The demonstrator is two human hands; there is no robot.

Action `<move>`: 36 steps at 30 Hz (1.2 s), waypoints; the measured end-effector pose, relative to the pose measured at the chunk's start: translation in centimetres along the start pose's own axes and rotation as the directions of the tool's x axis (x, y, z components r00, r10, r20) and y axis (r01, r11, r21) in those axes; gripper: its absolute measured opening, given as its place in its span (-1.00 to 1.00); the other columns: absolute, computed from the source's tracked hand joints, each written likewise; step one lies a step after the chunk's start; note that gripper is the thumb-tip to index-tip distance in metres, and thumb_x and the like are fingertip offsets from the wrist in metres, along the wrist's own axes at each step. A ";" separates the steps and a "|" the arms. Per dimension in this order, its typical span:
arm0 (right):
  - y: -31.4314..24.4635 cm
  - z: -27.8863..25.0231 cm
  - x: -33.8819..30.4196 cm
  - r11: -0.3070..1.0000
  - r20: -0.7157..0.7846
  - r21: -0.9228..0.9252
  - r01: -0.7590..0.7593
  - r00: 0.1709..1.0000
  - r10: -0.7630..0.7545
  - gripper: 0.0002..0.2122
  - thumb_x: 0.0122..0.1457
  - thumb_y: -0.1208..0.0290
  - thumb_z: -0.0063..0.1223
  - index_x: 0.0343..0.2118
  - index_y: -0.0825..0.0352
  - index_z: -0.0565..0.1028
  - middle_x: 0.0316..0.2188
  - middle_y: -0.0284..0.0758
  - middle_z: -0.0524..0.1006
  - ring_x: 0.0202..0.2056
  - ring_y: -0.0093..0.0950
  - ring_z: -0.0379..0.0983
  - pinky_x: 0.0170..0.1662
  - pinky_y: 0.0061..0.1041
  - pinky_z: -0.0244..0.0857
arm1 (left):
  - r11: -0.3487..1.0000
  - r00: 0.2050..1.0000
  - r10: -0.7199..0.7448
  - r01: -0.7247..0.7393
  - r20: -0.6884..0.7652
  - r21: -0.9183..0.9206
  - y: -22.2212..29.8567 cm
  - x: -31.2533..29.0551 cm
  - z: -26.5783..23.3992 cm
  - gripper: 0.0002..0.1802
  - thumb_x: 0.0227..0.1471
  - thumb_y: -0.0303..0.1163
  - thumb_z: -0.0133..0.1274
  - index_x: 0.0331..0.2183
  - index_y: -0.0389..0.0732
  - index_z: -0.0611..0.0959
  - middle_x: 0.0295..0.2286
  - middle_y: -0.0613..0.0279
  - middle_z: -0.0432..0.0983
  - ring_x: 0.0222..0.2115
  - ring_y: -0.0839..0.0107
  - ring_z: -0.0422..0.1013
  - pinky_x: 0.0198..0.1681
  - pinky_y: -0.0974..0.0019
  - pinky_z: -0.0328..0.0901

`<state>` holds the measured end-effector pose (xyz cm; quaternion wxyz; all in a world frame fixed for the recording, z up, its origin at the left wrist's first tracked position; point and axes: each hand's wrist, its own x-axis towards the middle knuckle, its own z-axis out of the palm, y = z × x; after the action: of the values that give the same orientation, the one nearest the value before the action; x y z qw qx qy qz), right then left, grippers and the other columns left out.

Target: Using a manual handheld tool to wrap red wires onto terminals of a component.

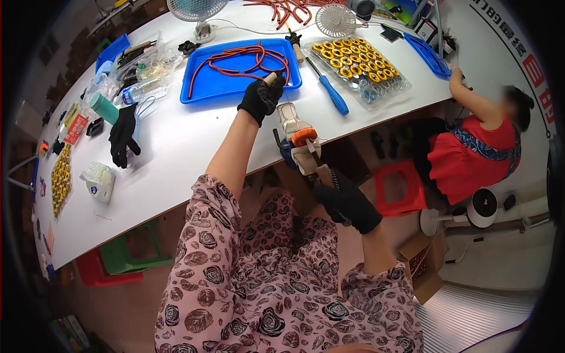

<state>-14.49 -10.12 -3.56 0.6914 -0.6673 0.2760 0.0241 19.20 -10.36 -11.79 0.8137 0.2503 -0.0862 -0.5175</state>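
My left hand [259, 100], in a black glove, is closed at the near right corner of a blue tray [194, 76]. What its fingers grip is too small to name; a thin line seems to run down from it. Cords in orange-brown [235, 55] lie looped in the tray. At the table's edge, a blue vise [287, 154] padded with pale cloth bears an orange ring-shaped part [304, 137]. Lower right, my black-gloved right hand [347, 202] wraps round a wooden-handled tool [324, 175]. Its metal shaft points up at the orange part; whether they touch I cannot tell.
A blue-handled screwdriver [334, 94] lies beside a clear tray of yellow rings [356, 62]. Fans [335, 21] stand at the back. Leftward are a loose black glove [122, 136], a teal bottle [104, 108] and tissues [99, 181]. A co-worker [477, 147] sits right, past a red stool [400, 188].
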 end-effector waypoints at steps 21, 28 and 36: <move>7.2 0.3 -20.0 0.676 0.143 0.593 -0.438 0.883 0.447 -0.82 0.12 0.29 0.06 -0.30 0.25 0.39 -0.69 -0.44 0.36 -0.75 -0.62 0.25 -0.71 -0.66 0.10 | -0.570 0.594 0.023 -0.654 0.804 0.498 -8.9 -21.2 8.8 -0.53 -0.18 -0.44 0.05 -0.11 -0.06 0.52 -0.15 0.16 0.43 -0.25 0.27 0.43 -0.25 0.25 0.37; 6.3 1.6 -15.2 0.592 -0.308 -0.804 -0.052 0.888 -0.341 -0.60 0.02 0.22 0.16 -0.15 0.34 0.36 -0.47 -0.10 0.53 -0.43 -0.17 0.51 -0.45 -0.31 0.38 | -0.727 0.390 0.309 -0.491 0.867 0.480 -4.9 -19.6 9.8 -0.56 -0.22 -0.44 0.05 -0.17 0.00 0.59 -0.26 0.28 0.51 -0.33 0.31 0.46 -0.32 0.28 0.37; 2.6 1.0 -8.3 0.833 -0.609 -0.533 -0.150 0.751 -0.254 -0.66 0.04 0.25 0.13 -0.17 0.31 0.36 -0.52 -0.11 0.50 -0.47 -0.14 0.49 -0.46 -0.30 0.36 | -0.670 0.397 0.533 -0.341 0.747 0.659 -1.6 -15.0 10.4 -0.77 -0.13 -0.46 0.13 -0.32 -0.04 0.68 -0.38 0.22 0.56 -0.39 0.30 0.49 -0.33 0.33 0.37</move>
<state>-22.20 -6.13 -2.53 0.3273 -0.8096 0.4623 -0.1539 7.06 -0.97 -1.83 0.4303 0.6841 -0.4972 0.3157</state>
